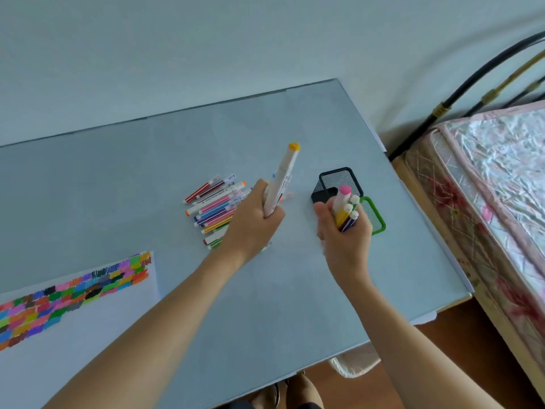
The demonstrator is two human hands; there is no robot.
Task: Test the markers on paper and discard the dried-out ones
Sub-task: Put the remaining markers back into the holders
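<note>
Left hand point(253, 222) fist-wrapped around a fat white marker point(281, 180), orange cap up, held above the table point(147, 184). Right hand point(345, 234) fingers curled round a bunch of markers point(345, 209), caps up, thumb out to the side. Loose marker pile point(216, 206) just left of left hand. Swatch-covered paper point(73, 293) near-left. Black holder point(339, 183) and green holder point(376, 215) lie behind right hand

My 2 bare forearms reach forward. My left hand point(253, 222) is fisted round a marker point(281, 180), tilted upward. My right hand point(343, 231) grips a bundle point(346, 209), palm turned left.
</note>
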